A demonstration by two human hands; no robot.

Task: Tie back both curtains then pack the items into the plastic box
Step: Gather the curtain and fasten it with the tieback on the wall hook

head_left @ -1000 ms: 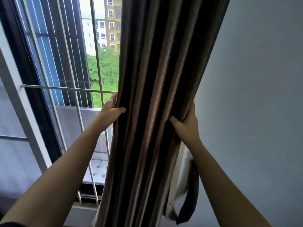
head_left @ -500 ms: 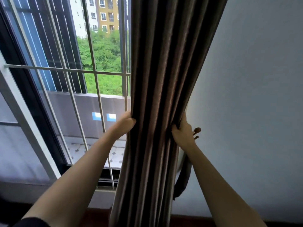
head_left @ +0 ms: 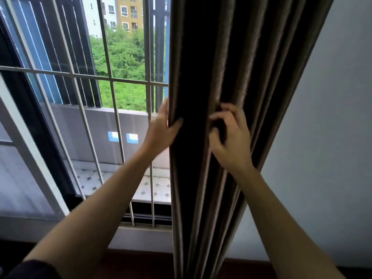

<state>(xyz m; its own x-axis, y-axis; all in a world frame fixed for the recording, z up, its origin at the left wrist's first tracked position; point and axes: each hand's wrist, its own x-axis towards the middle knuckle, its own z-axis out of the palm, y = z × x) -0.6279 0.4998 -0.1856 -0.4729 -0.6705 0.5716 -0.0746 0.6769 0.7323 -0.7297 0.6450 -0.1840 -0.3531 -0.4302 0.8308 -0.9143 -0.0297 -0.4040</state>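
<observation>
at the window: a person gathers the dark curtain (head_left: 231, 67), which hangs just right of the window grille (head_left: 112, 81), btwn the grille and the wall (head_left: 332, 117). left hand (head_left: 161, 131) clasps the curtain's edge nearest the grille, thumb in front, fingers behind. right hand (head_left: 231, 139), further from the grille, has its fingers curled into a front fold, pinching it. the fabric looks thick, soft and limp w/ a slight sheen, prob. heavy for cloth, so loose folds could slip apart. best hold, imo: encircle the whole bundle just below the grille's crossbar, from both sides. no tie-back or plastic box in view.
</observation>
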